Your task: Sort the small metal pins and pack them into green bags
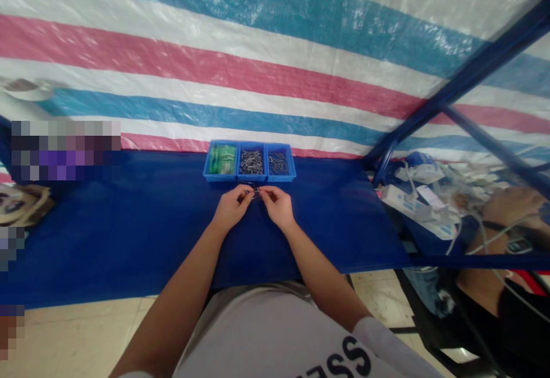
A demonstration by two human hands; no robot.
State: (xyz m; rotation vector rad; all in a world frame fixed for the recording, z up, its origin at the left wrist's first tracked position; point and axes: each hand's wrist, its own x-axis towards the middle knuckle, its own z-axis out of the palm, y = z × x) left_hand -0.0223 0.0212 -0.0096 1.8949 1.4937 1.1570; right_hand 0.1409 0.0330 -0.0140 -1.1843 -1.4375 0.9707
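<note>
My left hand (232, 207) and my right hand (280, 207) meet just in front of a row of blue bins, fingertips pinched. Between them runs a thin, shiny metal pin (256, 191), gripped at either end; its exact kind is too small to make out. A few dark slim pieces lie by the fingertips, partly hidden. The left bin contains green packets (222, 159). Many short silvery metal pieces (251, 162) fill the middle bin. In the right bin (293, 170) are thinner, darker metal pins (278, 164).
The blue-covered table (141, 223) backs onto a striped plastic sheet (266, 74). On the right, a blue metal frame (389, 149) rises beside a white power strip (419, 212) and tangled cables. A co-worker's arm (494, 235) with a watch is beyond it.
</note>
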